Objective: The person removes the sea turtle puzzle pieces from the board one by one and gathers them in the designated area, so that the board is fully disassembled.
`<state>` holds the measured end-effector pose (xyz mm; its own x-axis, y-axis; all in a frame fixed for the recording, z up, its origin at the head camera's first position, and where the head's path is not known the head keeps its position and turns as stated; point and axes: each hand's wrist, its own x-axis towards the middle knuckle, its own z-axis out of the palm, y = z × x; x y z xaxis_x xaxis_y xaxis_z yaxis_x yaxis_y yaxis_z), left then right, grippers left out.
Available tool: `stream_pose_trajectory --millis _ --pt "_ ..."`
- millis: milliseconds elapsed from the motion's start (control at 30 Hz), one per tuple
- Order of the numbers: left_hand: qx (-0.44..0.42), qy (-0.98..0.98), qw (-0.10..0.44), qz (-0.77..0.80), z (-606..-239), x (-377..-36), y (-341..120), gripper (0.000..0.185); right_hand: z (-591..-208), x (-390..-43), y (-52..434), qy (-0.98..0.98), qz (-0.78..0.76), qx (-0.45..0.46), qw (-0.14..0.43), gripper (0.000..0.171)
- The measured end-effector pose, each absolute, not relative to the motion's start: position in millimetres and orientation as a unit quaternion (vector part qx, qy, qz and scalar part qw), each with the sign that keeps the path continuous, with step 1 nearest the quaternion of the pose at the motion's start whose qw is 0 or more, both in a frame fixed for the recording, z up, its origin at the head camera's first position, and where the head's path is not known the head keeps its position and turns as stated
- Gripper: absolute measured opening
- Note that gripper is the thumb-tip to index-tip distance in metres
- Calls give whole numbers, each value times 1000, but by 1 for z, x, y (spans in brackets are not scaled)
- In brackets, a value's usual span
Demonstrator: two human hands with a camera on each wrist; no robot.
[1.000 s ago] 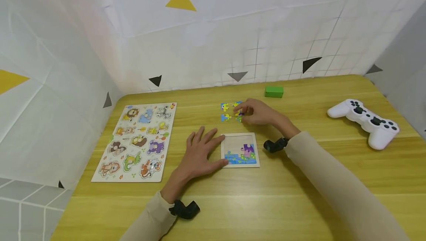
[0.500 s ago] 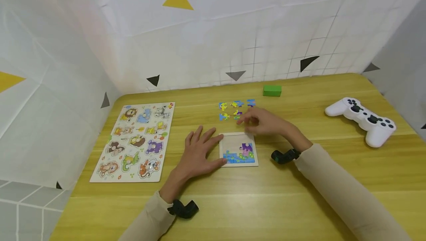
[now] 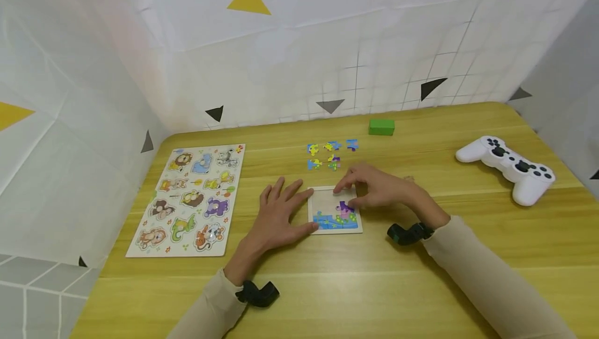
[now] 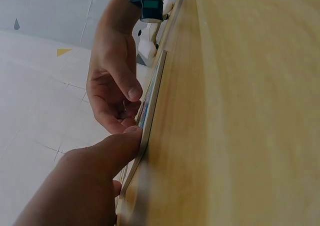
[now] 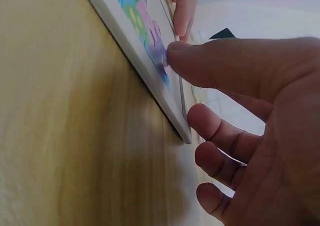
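A small square puzzle tray (image 3: 336,232) with a pale wooden rim lies mid-table. Blue, green and pink jigsaw pieces (image 3: 329,221) fill its lower part, with a purple piece (image 3: 345,207) above them at the right. My left hand (image 3: 278,219) has its fingers spread; its thumb and index finger rest at the tray's left edge. Over the tray's right side is my right hand (image 3: 376,185), thumb by the purple piece and index finger above the bare upper area. No piece shows between its thumb and fingers in either wrist view. Several loose jigsaw pieces (image 3: 334,162) lie behind the tray.
At the left lies an animal puzzle board (image 3: 188,198). A green block (image 3: 381,127) stands near the back edge, and a white game controller (image 3: 507,167) is at the right. White sheeting (image 3: 290,68) rises behind the wooden table (image 3: 327,287).
My right hand has come from the loose pieces toward me and down over the tray, uncovering the pieces behind. My left hand stays at the tray's edge.
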<state>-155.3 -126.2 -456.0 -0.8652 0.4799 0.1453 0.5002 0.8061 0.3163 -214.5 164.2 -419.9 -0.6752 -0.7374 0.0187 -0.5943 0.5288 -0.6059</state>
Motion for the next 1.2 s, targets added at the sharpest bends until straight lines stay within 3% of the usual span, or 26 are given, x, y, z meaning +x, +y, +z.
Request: stream_pose_trajectory --millis 200,1200 --pt "-257 -950 31 -174 -456 -155 -126 74 -418 -209 162 862 -283 -407 106 35" --pt "-256 -949 22 -181 -455 -155 -127 74 -408 -198 157 879 -249 -380 146 34"
